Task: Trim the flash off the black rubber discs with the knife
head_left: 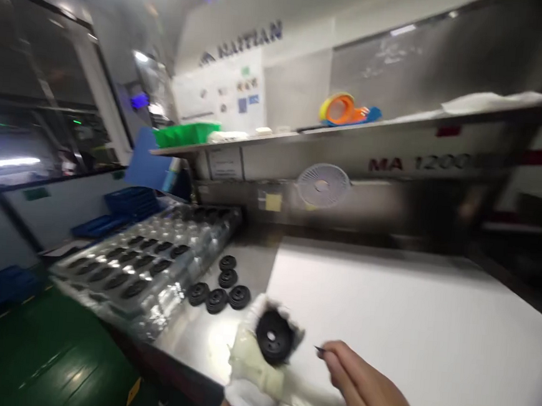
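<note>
My left hand (pixel 254 358), in a pale glove, is closed around a black round wheel-like part (pixel 274 336) with a small light centre hole. The flat face of that part is turned up toward me. To its right my bare right hand (pixel 360 385) pinches a small dark pointed tool (pixel 319 351); most of it is hidden by the fingers. The tool's tip points at the black part but stays apart from it. Several similar black round parts (pixel 217 300) lie on the metal table just beyond my left hand.
A clear plastic tray (pixel 155 300) with rows of black parts stands at the left. White sheeting (pixel 408 301) covers the table's right side. Behind are a small fan (pixel 323 186) and a shelf (pixel 276 137) bearing orange tape (pixel 340 109) and a green bin (pixel 187 134).
</note>
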Demonstrator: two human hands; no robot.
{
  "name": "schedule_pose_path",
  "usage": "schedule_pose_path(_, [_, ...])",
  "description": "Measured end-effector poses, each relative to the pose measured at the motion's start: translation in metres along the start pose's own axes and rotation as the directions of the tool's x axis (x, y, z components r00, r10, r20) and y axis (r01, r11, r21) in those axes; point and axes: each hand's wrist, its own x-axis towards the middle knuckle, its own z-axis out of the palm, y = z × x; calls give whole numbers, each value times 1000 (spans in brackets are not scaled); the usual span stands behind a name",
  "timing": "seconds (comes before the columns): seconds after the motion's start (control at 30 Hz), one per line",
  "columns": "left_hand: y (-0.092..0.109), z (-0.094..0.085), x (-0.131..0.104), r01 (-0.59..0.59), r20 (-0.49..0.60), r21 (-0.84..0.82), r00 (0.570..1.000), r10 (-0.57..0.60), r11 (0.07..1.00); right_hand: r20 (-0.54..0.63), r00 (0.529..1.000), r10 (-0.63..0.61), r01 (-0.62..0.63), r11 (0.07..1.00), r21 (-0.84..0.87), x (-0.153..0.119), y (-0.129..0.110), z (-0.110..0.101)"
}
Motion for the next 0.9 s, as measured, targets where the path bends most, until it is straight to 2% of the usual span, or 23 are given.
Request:
schedule_pose_path(0.07, [-5,-5,-1,-72,-8,32,997,72,997,40,998,44,-43,999,-34,-3,-20,4])
schedule_pose_path(0.17, [-9,-11,-6,-118,-34,100,992,122,988,61,996,57,-49,990,-129,-3,-31,12])
schedule_pose_path(0.37, [-12,-12,-15,-162,-48,244,983,179,956,76,997,31,-14,977,-211,-6,-27,25])
schedule_pose_path(0.6, [-15,-12,-14,-161,-8,226,986,168,961,-10,999,41,-42,951,-305,-9,-25,36])
schedule_pose_path(0.9, [-19,-16,-10,-264,-26,258,960,280,929,-79,996,44,-68,940,-333,-20,-27,52])
